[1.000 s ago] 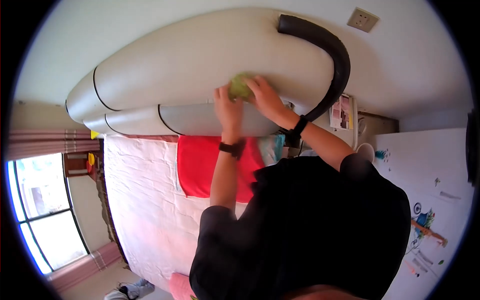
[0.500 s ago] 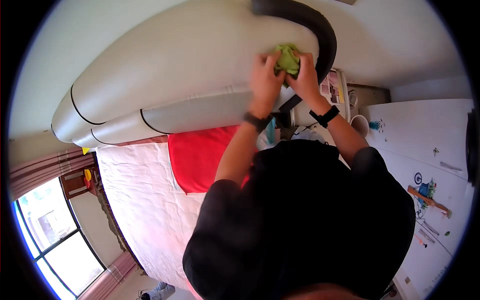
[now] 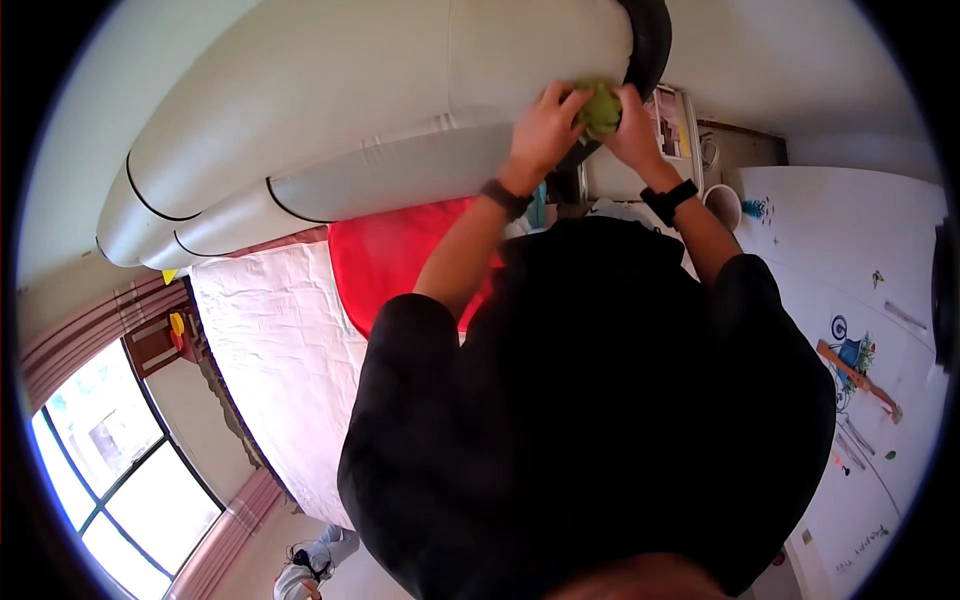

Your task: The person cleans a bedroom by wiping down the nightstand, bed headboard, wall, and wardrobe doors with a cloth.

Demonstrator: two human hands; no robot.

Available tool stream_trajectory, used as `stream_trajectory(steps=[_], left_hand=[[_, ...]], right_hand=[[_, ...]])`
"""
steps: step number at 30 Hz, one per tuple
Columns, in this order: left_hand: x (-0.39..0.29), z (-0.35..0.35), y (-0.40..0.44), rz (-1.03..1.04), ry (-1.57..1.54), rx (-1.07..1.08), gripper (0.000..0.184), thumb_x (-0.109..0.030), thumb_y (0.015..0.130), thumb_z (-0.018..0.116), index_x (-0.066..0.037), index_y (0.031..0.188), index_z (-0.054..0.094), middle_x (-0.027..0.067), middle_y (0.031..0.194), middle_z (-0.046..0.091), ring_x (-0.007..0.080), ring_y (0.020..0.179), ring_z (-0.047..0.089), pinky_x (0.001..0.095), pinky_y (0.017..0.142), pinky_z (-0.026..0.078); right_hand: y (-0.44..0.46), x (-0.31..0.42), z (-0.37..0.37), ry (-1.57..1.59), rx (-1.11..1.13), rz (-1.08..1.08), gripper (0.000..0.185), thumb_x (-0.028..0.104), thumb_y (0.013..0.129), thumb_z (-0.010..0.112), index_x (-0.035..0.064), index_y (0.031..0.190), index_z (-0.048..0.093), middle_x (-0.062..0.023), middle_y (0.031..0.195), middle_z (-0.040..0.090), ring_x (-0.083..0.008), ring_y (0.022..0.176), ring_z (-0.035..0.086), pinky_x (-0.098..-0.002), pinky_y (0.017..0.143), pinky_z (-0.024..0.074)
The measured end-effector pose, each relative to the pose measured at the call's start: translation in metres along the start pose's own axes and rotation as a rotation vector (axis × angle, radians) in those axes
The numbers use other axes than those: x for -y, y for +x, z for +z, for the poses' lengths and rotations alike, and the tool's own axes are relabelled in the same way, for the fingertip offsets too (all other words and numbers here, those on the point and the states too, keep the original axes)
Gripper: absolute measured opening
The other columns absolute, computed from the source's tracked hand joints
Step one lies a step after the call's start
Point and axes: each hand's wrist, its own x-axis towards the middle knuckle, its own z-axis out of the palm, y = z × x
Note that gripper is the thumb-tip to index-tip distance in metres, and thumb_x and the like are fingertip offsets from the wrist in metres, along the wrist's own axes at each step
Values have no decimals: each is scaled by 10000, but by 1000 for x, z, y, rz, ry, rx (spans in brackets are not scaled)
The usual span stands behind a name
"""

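Observation:
A crumpled green cloth (image 3: 600, 110) is bunched between my two hands, close to the dark curved trim (image 3: 650, 45) at the end of the padded cream headboard (image 3: 400, 70). My left hand (image 3: 545, 125) grips the cloth from the left with bent fingers. From the right, my right hand (image 3: 635, 128) closes on its other side. Both wrists wear black bands. How much of the cloth touches the headboard is hard to make out, as my fingers cover part of it.
Below the headboard lies a bed with a white quilted cover (image 3: 270, 330) and a red cloth (image 3: 390, 255). A bedside cabinet (image 3: 615, 180) and a white wardrobe (image 3: 840, 260) stand on the right. Another person (image 3: 320, 560) is partly visible at the lower left, near the window (image 3: 130, 490).
Both hands and the cloth have shifted slightly right, toward the lower part of the dark trim. The headboard and bed appear higher in view. The other person shows more at the bottom.

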Motion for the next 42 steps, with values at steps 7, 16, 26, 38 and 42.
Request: stream_trajectory(steps=[7, 16, 26, 38, 42], left_hand=[[-19, -29, 64, 35, -119, -302, 461, -64, 762, 692, -146, 1211, 629, 132, 1076, 601, 344, 965, 615, 426, 787, 531], [4, 0, 21, 63, -5, -271, 456, -57, 685, 747, -159, 1125, 681, 77, 981, 599, 298, 875, 607, 409, 730, 509], [71, 5, -60, -163, 43, -12, 403, -31, 778, 606, -178, 1153, 616, 69, 1088, 600, 334, 858, 640, 446, 631, 537], [153, -98, -118, -689, 285, -248, 353, 3, 777, 580, -116, 1110, 592, 150, 1050, 588, 409, 915, 594, 493, 708, 504], [159, -115, -116, -761, 308, -161, 288, -11, 778, 589, -95, 1054, 581, 153, 1026, 597, 405, 913, 595, 491, 702, 502]], right_hand=[[73, 27, -11, -128, -274, -144, 599, 128, 706, 848, 35, 1188, 505, -166, 1058, 571, -354, 994, 616, -392, 797, 510], [29, 19, 4, -114, -137, 58, 608, 110, 653, 871, 34, 1130, 502, -163, 1025, 564, -359, 971, 615, -402, 783, 500], [-24, 20, 63, -113, 251, 131, 461, 0, 720, 717, 25, 1122, 494, -193, 1069, 554, -424, 977, 573, -470, 794, 485], [30, 95, 234, -158, 390, -196, 179, 95, 893, 515, 22, 1054, 542, -166, 982, 581, -350, 752, 641, -458, 658, 538], [31, 98, 248, -165, 417, -203, 207, 107, 866, 583, 20, 1050, 544, -170, 979, 582, -348, 708, 643, -456, 632, 541]])
